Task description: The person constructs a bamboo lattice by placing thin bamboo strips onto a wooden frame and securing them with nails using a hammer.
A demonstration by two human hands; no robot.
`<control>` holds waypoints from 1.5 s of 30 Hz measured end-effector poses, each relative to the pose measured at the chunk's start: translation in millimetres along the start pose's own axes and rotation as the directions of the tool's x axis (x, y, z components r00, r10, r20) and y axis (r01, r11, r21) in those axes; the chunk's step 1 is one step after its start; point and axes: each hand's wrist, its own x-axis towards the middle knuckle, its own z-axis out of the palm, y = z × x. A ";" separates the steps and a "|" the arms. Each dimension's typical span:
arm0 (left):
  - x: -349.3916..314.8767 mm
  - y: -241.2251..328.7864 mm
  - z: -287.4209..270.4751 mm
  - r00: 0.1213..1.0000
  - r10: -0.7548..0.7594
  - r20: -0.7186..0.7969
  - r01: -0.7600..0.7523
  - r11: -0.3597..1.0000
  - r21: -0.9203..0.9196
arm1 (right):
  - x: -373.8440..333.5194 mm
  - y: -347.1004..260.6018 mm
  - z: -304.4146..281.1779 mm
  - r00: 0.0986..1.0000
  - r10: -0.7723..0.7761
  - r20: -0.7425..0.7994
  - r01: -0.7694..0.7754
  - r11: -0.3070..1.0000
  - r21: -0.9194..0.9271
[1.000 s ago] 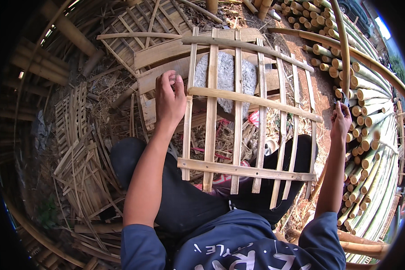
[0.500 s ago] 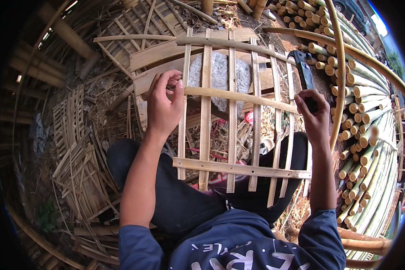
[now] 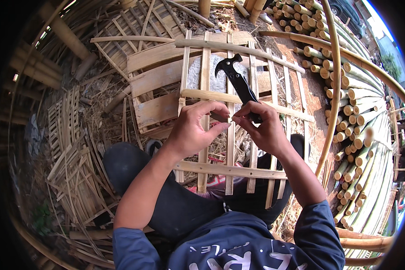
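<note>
Bamboo strips [image 3: 72, 168] lie heaped on the left of the frame. The left hand [image 3: 195, 128] has moved right to the middle; its fingers are bent, and I can't tell if they pinch anything. Below it sits the slatted rack [image 3: 230, 146]. The black hammer [image 3: 239, 83] has come left over it, gripped by the right hand [image 3: 265, 128], whose fingertips meet or nearly meet the left ones. Cut poles [image 3: 362, 107] fill the right.

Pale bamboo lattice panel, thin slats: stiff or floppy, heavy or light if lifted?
The pale bamboo lattice panel is probably light for its size: thin slats, wide gaps. It likely flexes or skews somewhat, with only three crosspieces. Slat ends jutting past the nearest crosspiece might snag.
</note>
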 end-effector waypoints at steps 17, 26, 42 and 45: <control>-10.3 -17.0 -28.9 0.992 -0.125 0.000 0.125 0.992 -0.034 | 20.1 -11.3 44.6 0.999 -0.006 0.039 0.010 0.995 -0.098; -10.2 -24.5 -30.8 0.982 -0.187 -0.004 0.187 0.982 -0.013 | 24.0 -8.7 54.7 0.999 -0.003 0.034 0.004 0.999 -0.043; 6.9 -35.2 -70.8 0.948 -0.203 -0.245 0.158 0.969 -0.191 | 32.5 32.9 31.4 0.975 0.098 -0.197 -0.011 0.916 0.401; 4.2 -39.2 -90.9 0.915 -0.184 -0.360 0.135 0.978 -0.156 | 35.6 49.5 23.6 0.962 0.169 -0.214 0.062 0.630 0.774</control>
